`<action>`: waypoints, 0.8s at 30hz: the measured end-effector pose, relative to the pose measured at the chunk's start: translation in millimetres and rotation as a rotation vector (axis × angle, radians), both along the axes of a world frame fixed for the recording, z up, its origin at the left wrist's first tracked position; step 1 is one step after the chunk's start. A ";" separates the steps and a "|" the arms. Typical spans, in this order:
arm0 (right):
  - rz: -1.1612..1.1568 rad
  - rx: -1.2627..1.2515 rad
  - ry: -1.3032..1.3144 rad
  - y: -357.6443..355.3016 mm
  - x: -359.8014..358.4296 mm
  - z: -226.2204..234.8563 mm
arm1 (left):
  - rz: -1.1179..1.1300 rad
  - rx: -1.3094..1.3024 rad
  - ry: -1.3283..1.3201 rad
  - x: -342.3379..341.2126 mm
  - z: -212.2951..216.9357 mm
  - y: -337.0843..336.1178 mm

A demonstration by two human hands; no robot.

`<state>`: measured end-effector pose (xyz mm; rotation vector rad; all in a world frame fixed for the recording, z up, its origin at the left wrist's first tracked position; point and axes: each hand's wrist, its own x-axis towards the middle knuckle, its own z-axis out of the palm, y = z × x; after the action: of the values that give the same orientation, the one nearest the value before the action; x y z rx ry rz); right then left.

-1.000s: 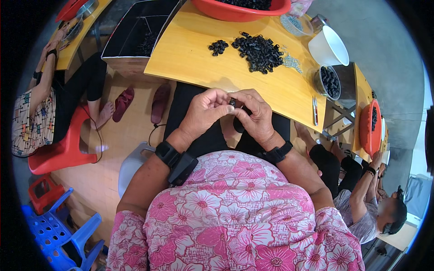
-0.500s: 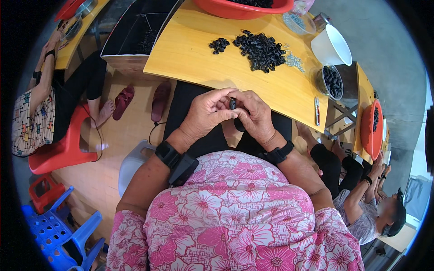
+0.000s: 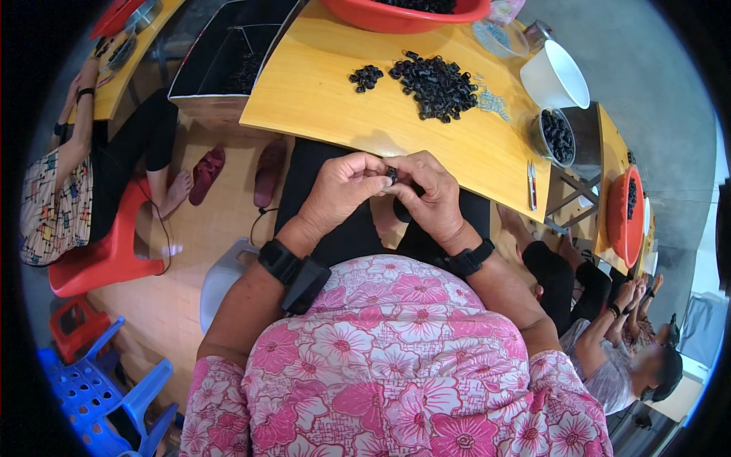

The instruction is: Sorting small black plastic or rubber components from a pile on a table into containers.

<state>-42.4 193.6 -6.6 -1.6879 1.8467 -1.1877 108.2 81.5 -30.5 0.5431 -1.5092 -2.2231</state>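
Between my fingertips, just off the near edge of the table, is a small black plastic piece [image 3: 391, 174]. My left hand [image 3: 344, 189] pinches it from one side with thumb and forefinger. My right hand [image 3: 431, 192] closes on its other side, also between thumb and finger. Its exact kind is too small to make out. On the yellow table [image 3: 320, 99] beyond my hands lie a large pile of similar black pieces [image 3: 438, 87] and a smaller pile [image 3: 366, 78]. Small clear pieces [image 3: 493, 104] lie beside the large pile.
A red basin [image 3: 411, 19] of black parts stands at the far edge. To the right are a white bowl [image 3: 556, 76], a clear container of black parts [image 3: 557, 137] and a slim red-and-silver tool [image 3: 532, 186]. People sit at tables on both sides; a blue chair [image 3: 99, 404] stands lower left.
The black piece has turned and tilted between my fingertips, with less of it showing. Both hands keep their grip. At the right, a person's hands have shifted.
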 end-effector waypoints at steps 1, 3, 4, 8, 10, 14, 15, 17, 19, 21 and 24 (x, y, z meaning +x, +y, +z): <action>0.001 -0.001 0.001 -0.1 -0.2 0.1 | -0.005 0.022 -0.001 -0.1 1.0 0.6; -0.001 -0.010 0.022 0.5 -0.3 -0.1 | -0.007 0.003 0.011 -0.1 1.0 0.9; 0.000 -0.010 0.022 1.1 -0.2 0.4 | -0.009 -0.016 0.021 0.0 0.8 1.4; 0.026 -0.027 -0.008 1.4 0.1 4.7 | 0.039 -0.084 0.000 -0.6 -3.0 3.4; 0.030 -0.029 0.008 1.2 0.2 5.1 | 0.068 -0.080 0.014 0.0 -5.0 3.9; -0.027 -0.048 -0.101 0.5 0.3 -0.5 | 0.072 -0.098 -0.011 -1.4 -4.5 5.1; -0.056 -0.027 -0.167 0.3 1.0 -1.6 | 0.080 -0.121 -0.020 -1.4 -4.5 5.4; -0.088 0.001 -0.220 -1.0 1.1 -2.5 | 0.087 -0.144 -0.030 -1.5 -5.3 5.8; -0.121 0.029 -0.272 -1.5 1.3 -2.1 | 0.082 -0.166 -0.051 -2.2 -6.8 5.8; -0.145 0.107 -0.418 -1.9 2.2 1.2 | 0.079 -0.179 -0.065 -1.7 -4.4 5.2; -0.166 0.093 -0.410 -3.4 5.5 4.7 | 0.078 -0.190 -0.073 -2.3 -4.1 4.8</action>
<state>-36.9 190.2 -1.8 -1.1528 1.7722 -1.3692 105.9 86.4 -34.6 0.6171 -1.6845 -1.9950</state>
